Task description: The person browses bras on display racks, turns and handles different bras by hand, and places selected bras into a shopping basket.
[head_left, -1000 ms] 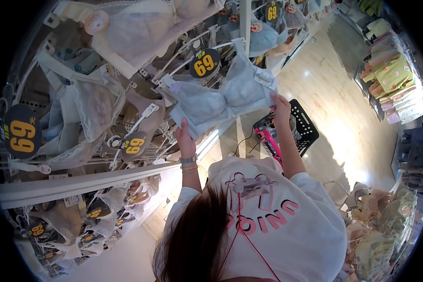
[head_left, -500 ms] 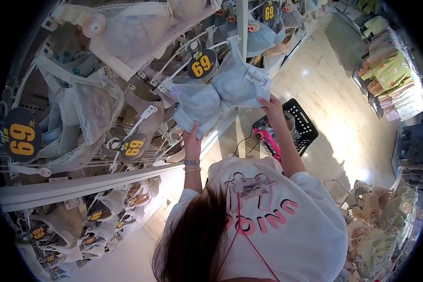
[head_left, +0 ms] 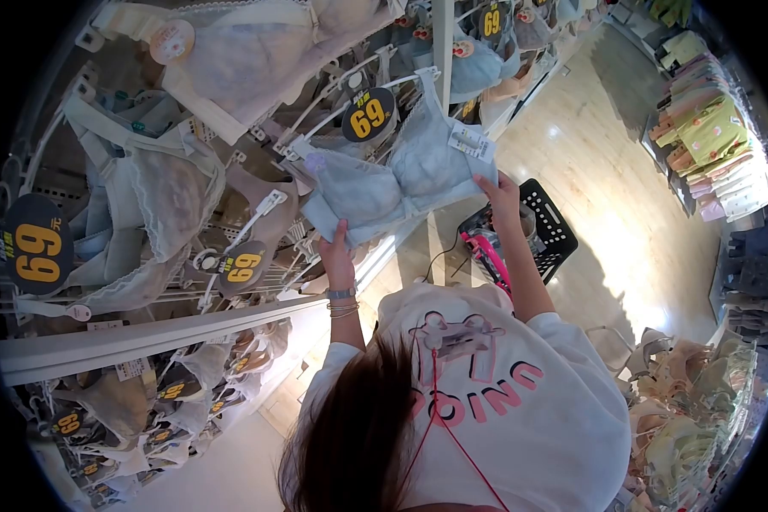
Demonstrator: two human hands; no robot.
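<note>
A pale blue-grey bra [head_left: 358, 189] hangs on a white hanger at the rack, stretched out between my two hands. My left hand [head_left: 337, 254] pinches its lower left band, thumb on the front. On the opposite side, my right hand [head_left: 499, 194] grips the band's right end, just below a white paper tag [head_left: 472, 142]. A round black price sign [head_left: 368, 114] reading 69 sits directly above the cups. How the fingers close behind the fabric is hidden.
More bras [head_left: 166, 196] hang on rods to the left, with another row [head_left: 128, 401] below a white rail [head_left: 171, 337]. A black basket [head_left: 556, 230] stands on the floor beyond my right forearm. Folded clothes [head_left: 708, 136] and a bin of bras [head_left: 691, 410] line the right side.
My left hand has shifted slightly left and up, pulling the bra's band wider and flatter. My right hand has moved slightly right, still holding its end.
</note>
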